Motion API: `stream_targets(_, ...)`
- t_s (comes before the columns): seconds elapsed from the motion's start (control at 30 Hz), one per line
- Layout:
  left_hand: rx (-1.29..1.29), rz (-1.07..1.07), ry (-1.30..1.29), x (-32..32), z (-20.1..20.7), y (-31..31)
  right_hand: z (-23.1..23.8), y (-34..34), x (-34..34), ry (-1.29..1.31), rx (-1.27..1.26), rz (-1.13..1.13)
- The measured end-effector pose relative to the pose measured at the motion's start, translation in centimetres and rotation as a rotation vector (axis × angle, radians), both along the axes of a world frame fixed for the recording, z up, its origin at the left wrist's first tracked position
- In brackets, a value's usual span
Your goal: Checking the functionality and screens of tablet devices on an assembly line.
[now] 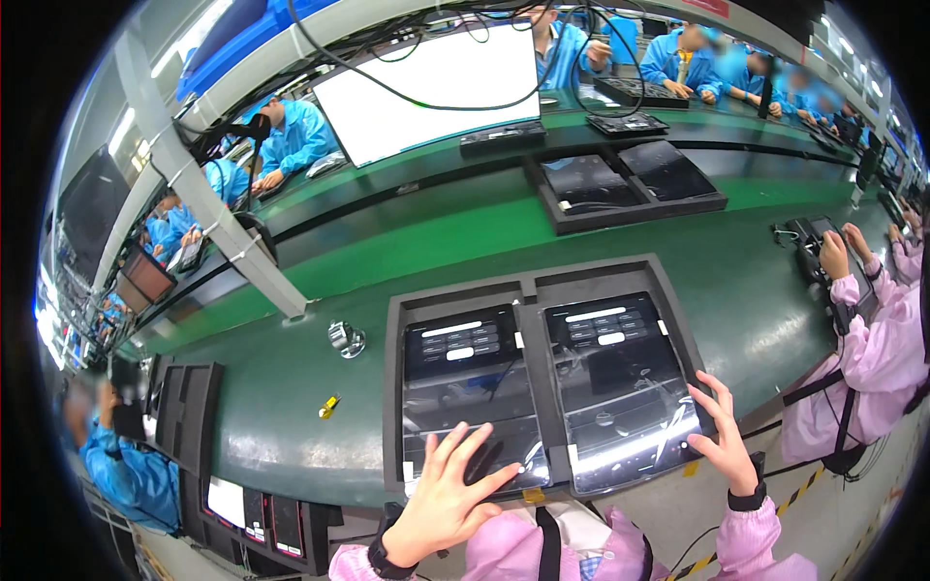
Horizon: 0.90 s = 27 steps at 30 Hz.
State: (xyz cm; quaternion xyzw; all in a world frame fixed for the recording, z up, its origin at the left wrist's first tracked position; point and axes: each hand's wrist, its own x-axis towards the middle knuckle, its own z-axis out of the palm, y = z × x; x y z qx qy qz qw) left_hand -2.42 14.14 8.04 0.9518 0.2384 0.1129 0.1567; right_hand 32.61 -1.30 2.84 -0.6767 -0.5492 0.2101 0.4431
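In front of me a dark foam tray (392, 387) with two compartments holds two tablets side by side, screens up and lit at the top. My left hand (448, 489) lies spread over the lower part of the left tablet (463, 382), its fingertips at the glass near the lower right corner; it holds nothing. At the right edge of the right tablet (620, 387) is my right hand (725, 441), fingers apart, with fingertips at or just over the glass. A clear film with glare seems to cover both screens.
Left of the tray on the green bench (291, 445) are a shiny metal piece (346, 339) and a small yellow item (330, 406). A second tray (639, 222) with two dark tablets lies on the far belt. Stacked trays (184, 412) stand left; a pink-sleeved co-worker (882, 339) works right.
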Motion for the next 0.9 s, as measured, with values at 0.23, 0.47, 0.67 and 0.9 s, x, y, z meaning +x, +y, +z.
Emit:
stream_targets(0.23,-0.024,0.185,-0.087,-1.7,1.1,0.5,0.1,-0.3,0.1,-0.033,-0.041,-0.003)
stream_targets(0.47,0.048,0.277,-0.139,-2.9,0.7,3.7,1.5,1.3,0.1,0.031,0.120,-0.117)
stream_targets(0.67,0.107,0.250,-0.099,-1.9,-0.6,6.2,3.3,5.4,0.2,-0.356,0.141,-0.021)
stream_targets(0.9,0.095,0.269,-0.014,-1.1,-0.3,6.7,3.5,7.6,-0.1,-0.457,0.115,0.186)
